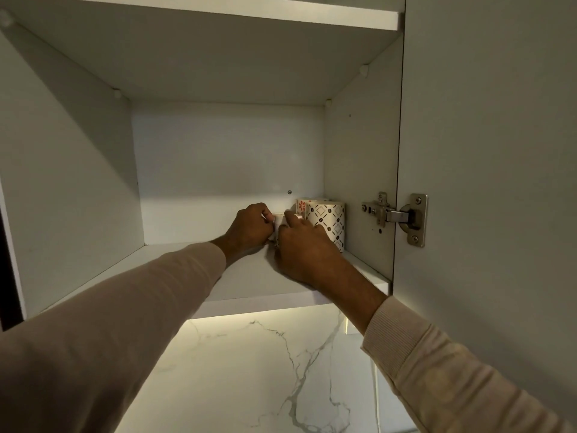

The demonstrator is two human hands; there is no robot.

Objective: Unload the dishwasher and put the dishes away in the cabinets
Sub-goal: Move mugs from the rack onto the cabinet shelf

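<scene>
Both my hands reach into an open white wall cabinet and close around a small white mug (278,220) standing on the lower shelf (249,282). My left hand (249,229) grips its left side, my right hand (303,251) its right side; most of the mug is hidden between them. Right of it, against the cabinet's side wall, stands a mug with a diamond pattern (327,220). Behind that, a mug with an orange flower print (302,206) shows partly.
The cabinet door (487,182) stands open on the right, hung on a metal hinge (393,217). An upper shelf (218,14) spans the top. A lit marble-patterned backsplash (249,370) lies below the cabinet. The shelf's left part holds nothing.
</scene>
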